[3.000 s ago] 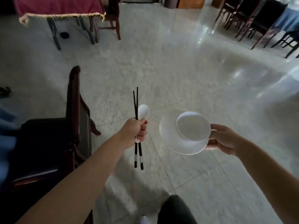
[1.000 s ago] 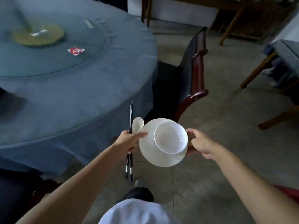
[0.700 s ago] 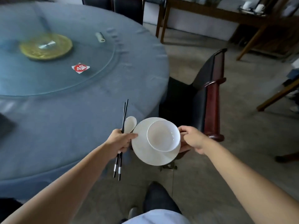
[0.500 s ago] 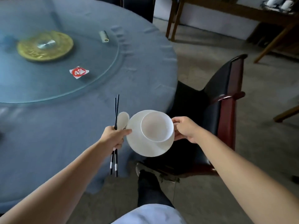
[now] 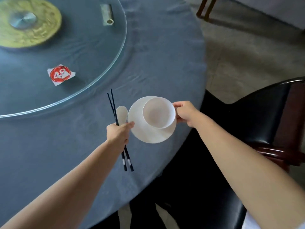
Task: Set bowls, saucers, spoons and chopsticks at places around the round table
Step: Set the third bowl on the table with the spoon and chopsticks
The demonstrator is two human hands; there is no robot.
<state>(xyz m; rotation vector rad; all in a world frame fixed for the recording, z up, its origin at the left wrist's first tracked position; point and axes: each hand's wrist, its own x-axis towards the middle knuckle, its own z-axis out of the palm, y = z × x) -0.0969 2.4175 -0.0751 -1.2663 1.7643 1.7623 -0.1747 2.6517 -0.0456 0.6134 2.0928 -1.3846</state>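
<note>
My left hand [image 5: 118, 131] is closed around a pair of black chopsticks [image 5: 112, 104] and a white spoon [image 5: 121, 114], held upright over the round table [image 5: 165, 60] with its blue cloth. My right hand [image 5: 184, 113] grips the rim of a white saucer [image 5: 148, 134] with a white bowl [image 5: 158, 112] sitting in it. Both are held above the table's near right edge, the saucer tilted and touching my left thumb.
A glass turntable [image 5: 92, 63] covers the table's middle, carrying a gold disc [image 5: 38, 30], a red-and-white number card [image 5: 60, 74] and a small tube [image 5: 107, 14]. A dark chair [image 5: 264, 113] stands at the right of the table, and tiled floor [image 5: 244, 57] lies beyond.
I have come closer to the table; my hands with the chopsticks, spoon, bowl and saucer, earlier over the floor and table edge, now hover over the blue cloth.
</note>
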